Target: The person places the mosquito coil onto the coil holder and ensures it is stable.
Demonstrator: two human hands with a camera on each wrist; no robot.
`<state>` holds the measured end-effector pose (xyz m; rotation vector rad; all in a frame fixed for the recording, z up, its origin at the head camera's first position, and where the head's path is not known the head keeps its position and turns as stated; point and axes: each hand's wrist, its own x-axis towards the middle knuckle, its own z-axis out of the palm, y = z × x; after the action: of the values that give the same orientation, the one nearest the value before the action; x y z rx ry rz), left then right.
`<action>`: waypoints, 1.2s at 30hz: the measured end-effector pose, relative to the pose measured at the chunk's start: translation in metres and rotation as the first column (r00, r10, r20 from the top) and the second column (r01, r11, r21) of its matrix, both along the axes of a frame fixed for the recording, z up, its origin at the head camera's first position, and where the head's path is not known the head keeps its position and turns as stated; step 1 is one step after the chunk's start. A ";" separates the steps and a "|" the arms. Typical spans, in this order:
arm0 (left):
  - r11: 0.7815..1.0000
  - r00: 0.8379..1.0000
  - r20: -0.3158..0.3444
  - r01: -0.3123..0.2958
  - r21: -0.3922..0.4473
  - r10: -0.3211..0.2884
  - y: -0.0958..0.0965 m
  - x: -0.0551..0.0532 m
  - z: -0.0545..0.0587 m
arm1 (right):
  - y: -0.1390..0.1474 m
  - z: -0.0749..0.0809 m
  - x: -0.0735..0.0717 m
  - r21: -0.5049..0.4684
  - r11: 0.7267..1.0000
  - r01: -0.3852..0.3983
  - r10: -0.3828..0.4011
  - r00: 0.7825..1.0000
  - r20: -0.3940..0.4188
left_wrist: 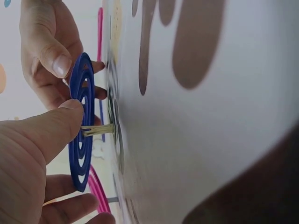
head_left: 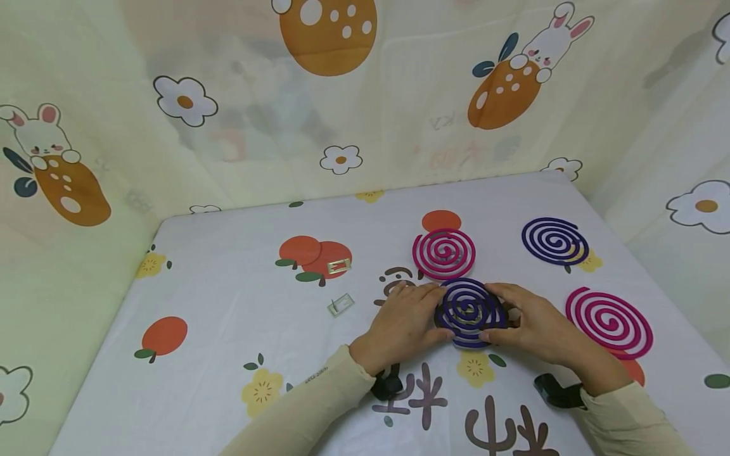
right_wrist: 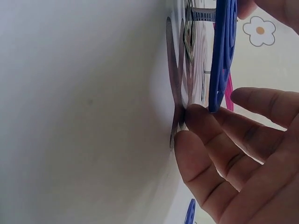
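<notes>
Both hands hold a dark blue mosquito coil (head_left: 466, 308) flat above the table, at right of centre in the head view. My left hand (head_left: 402, 323) grips its left side, thumb at the near edge and fingers at the far edge. Around the right side curl the fingers and thumb of my right hand (head_left: 527, 323). Under the coil, the left wrist view shows a thin upright metal tab (left_wrist: 99, 129) reaching from the table to the coil's middle. The right wrist view shows the metal stand (right_wrist: 188, 39) below the coil, edge-on.
A magenta coil (head_left: 446, 251) lies just behind the hands. Another magenta coil (head_left: 611, 324) and a second blue coil (head_left: 556, 240) lie to the right. Left of the hands are two small metal stands, one farther back (head_left: 339, 266) and one nearer (head_left: 341, 305). A patterned cloth (head_left: 211, 354) covers the table.
</notes>
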<state>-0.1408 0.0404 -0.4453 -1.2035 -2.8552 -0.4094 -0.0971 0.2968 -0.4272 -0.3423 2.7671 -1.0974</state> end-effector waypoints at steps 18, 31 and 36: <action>0.999 0.997 0.070 -0.044 -0.011 0.044 -0.005 -0.003 0.005 | 0.000 0.003 0.007 0.068 0.996 0.058 -0.055 0.998 -0.036; 0.985 0.973 0.166 -0.168 0.022 0.162 -0.038 -0.023 0.018 | 0.038 -0.002 0.008 0.237 0.953 0.190 -0.157 0.976 -0.152; 0.973 0.961 0.163 -0.228 0.022 0.222 -0.063 -0.033 0.022 | 0.063 -0.002 0.010 0.301 0.925 0.230 -0.203 0.972 -0.120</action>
<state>-0.1741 -0.0224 -0.4231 -0.8620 -3.0555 -0.5746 -0.0873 0.3596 -0.4292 -0.0445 3.0505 -0.6717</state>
